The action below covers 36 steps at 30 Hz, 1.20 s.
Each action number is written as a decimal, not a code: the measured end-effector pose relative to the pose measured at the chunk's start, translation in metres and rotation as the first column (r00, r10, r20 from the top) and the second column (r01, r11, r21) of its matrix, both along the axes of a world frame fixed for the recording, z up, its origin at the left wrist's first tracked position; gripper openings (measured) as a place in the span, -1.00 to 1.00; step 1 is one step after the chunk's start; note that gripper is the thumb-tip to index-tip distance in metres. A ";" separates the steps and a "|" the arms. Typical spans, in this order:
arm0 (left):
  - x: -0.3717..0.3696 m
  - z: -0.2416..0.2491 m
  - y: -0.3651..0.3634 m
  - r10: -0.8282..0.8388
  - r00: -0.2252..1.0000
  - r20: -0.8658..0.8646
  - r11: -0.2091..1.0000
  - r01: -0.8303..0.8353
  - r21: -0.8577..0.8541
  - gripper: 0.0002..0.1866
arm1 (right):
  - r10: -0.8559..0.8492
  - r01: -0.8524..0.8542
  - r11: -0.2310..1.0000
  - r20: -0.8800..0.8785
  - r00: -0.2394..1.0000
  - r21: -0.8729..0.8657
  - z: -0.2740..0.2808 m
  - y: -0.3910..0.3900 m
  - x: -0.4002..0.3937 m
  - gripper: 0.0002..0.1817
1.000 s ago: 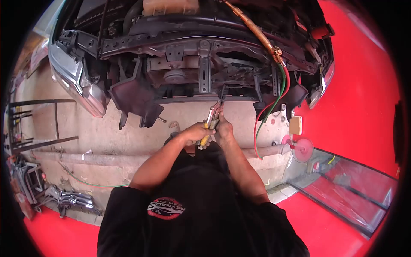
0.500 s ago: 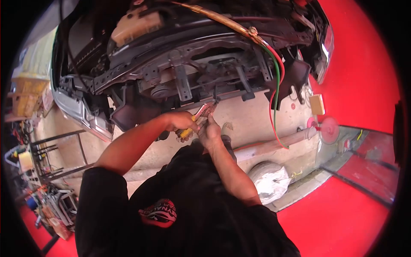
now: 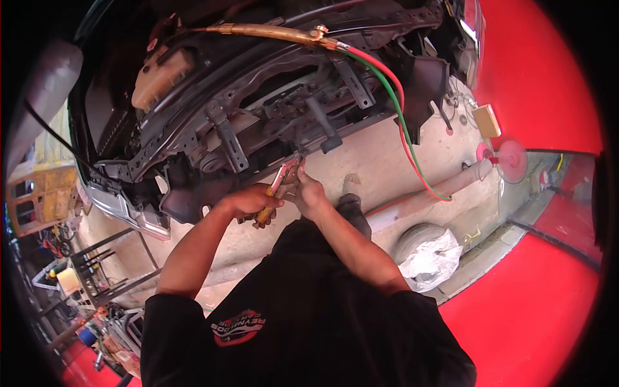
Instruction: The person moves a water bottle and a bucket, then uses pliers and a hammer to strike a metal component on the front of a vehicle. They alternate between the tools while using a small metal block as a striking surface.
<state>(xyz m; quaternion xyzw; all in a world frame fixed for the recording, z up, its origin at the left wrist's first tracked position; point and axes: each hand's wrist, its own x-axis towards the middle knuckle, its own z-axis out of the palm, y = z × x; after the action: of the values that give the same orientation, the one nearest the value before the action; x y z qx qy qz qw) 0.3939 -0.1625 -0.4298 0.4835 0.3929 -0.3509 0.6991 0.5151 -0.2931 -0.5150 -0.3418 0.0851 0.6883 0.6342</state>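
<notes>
1. A yellow-handled tool (image 3: 281,179) is gripped by the left hand (image 3: 250,204); the fingers are curled around its handle, and a little yellow is left showing below them.
2. The tool is held at a slant, its metal end extended beyond the left fist, forward and toward the right.
3. The right hand (image 3: 311,193) is placed just beside that metal end, with the thumb pointed forward along it; whether the tool itself or some small piece is pinched there cannot be told, as the fingers are partly hidden.
4. The tool's tip is brought close to the lower crossbar (image 3: 361,130) of the opened vehicle front; whether the bar is touched cannot be made out.
5. A brass torch (image 3: 264,32) is laid across the upper frame, well apart from both hands, and a red hose (image 3: 377,61) and a green hose (image 3: 391,98) are hung from its end.
6. Behind the right forearm, a tire (image 3: 412,242) is partly covered by a white bag (image 3: 435,261).
</notes>
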 end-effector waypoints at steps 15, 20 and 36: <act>0.029 0.037 -0.008 -0.021 0.980 -0.196 0.985 0.054 0.166 -0.76 | -0.083 0.163 0.954 -0.302 0.950 0.253 -0.017 -0.006 -0.020 -0.24; 0.009 0.024 -0.017 0.184 0.978 -0.102 0.983 -0.179 0.048 -0.64 | 0.018 0.009 0.989 -0.181 0.983 0.147 -0.017 -0.021 0.007 -0.22; 0.017 0.018 0.012 -0.508 0.861 0.036 0.718 0.399 0.571 -0.55 | 0.196 -0.202 0.978 0.093 0.976 0.055 -0.003 -0.012 0.013 -0.56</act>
<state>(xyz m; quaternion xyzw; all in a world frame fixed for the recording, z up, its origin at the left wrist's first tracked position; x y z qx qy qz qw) 0.4111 -0.1510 -0.4115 0.7744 0.2762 -0.3377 0.4582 0.5283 -0.3049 -0.5185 -0.3576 0.0006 0.7353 0.5757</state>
